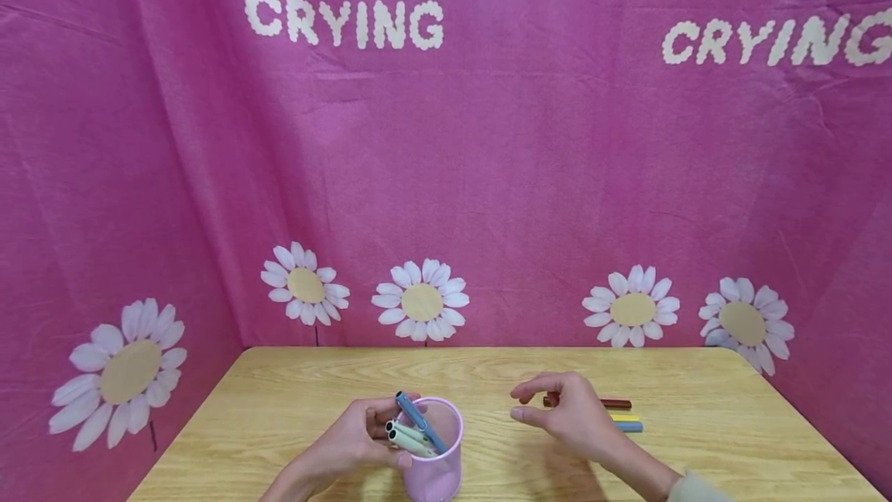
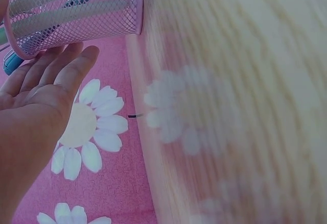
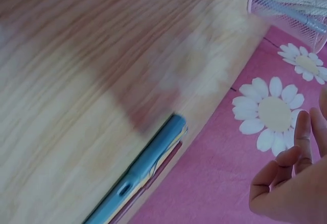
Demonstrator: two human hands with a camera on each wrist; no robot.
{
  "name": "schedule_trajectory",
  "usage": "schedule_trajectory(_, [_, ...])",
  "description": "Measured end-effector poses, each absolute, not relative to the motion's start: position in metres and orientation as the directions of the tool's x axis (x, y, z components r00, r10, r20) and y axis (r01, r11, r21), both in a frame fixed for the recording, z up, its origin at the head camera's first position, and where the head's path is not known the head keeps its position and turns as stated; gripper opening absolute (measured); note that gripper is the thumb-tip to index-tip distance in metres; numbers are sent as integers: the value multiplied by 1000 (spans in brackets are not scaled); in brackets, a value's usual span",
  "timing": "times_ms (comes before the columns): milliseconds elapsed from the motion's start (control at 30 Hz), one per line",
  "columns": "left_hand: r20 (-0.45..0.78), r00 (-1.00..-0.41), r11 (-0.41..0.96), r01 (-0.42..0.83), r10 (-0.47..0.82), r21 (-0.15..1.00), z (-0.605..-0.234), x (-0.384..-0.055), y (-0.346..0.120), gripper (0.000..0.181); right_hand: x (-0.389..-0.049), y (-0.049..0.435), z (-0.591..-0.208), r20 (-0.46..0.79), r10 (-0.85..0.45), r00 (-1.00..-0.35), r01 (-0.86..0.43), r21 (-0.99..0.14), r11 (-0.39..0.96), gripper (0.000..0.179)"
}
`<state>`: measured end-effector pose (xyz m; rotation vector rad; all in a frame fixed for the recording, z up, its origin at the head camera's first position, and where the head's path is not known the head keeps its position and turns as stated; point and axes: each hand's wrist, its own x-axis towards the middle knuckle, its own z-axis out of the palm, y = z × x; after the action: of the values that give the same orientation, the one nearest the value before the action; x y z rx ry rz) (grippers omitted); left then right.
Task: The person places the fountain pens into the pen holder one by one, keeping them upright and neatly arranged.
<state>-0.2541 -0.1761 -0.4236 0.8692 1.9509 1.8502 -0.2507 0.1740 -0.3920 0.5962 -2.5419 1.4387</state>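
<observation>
A pink mesh pen holder (image 1: 433,475) stands upright on the table's near middle. Inside it lean a blue pen (image 1: 421,422) and pale green pens (image 1: 411,441), their ends over the rim. My left hand (image 1: 355,436) holds the holder from the left, thumb at the front of the rim and fingers behind; the left wrist view shows those fingers (image 2: 57,71) along the mesh. To the right, my right hand (image 1: 574,417) hovers above the table, fingers loosely bent, holding nothing. Behind its wrist lie a dark red pen (image 1: 616,404), a yellow pen (image 1: 626,417) and a blue pen (image 3: 148,170), partly hidden in the head view.
The wooden table (image 1: 313,386) has rounded far corners. A pink cloth (image 1: 488,177) with white daisies and lettering hangs behind it and along both sides.
</observation>
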Motion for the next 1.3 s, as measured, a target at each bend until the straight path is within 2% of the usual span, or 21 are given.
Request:
schedule_trajectory(333, [170,-770,-28,194,615,981,-422,-254,-175,76,-257,203,-395,334,-277,-901,-433,-732,526,18])
schedule_trajectory(633, [153,-778,-14,183,610,983,-423,-255,-175,75,-267,225,-404,312,-363,-878,-466,-729,500,18])
schedule_trajectory(800, [155,-780,6,199,606,980,-422,-254,-175,70,-271,235,-409,314,-374,-872,-482,-679,554,25])
schedule_trajectory(1033, [147,-784,23,201,603,979,-421,-253,-175,66,-278,251,-418,335,-383,-861,-508,-528,681,27])
schedule_trajectory(1300, [144,-784,15,192,604,981,-422,-253,-175,65,-278,262,-421,260,-399,-879,-476,-482,736,24])
